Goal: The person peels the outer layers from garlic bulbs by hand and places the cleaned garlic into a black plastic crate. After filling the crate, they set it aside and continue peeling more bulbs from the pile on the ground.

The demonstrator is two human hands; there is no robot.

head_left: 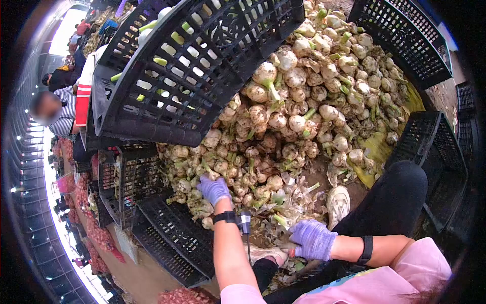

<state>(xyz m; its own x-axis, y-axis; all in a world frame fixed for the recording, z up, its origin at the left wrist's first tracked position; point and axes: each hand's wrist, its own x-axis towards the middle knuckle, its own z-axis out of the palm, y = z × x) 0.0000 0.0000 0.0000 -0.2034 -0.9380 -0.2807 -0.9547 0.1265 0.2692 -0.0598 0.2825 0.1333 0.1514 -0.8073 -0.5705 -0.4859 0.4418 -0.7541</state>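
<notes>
A large heap of dirty white bulbs [296,78] with cut green stems, onion or garlic, spreads in front of me. My left hand [213,189], in a purple knit glove, reaches into the near left side of the heap. Its fingers curl at a pale bulb [209,174] with a stem, partly hidden by the glove. Lower right, my right hand [311,240], also gloved, is closed above my shoe; whatever its fingers hold is too small and hidden to name. Loose papery skins and trimmed leaves [298,198] lie between the hands and the heap.
A tilted black crate [167,119] holding bulbs looms at upper left. More black crates stand at left [174,238], right [430,152] and upper right [405,43]. A yellow sheet [379,152] lies under the heap. Another person [63,111] sits far left, near red sacks [96,230].
</notes>
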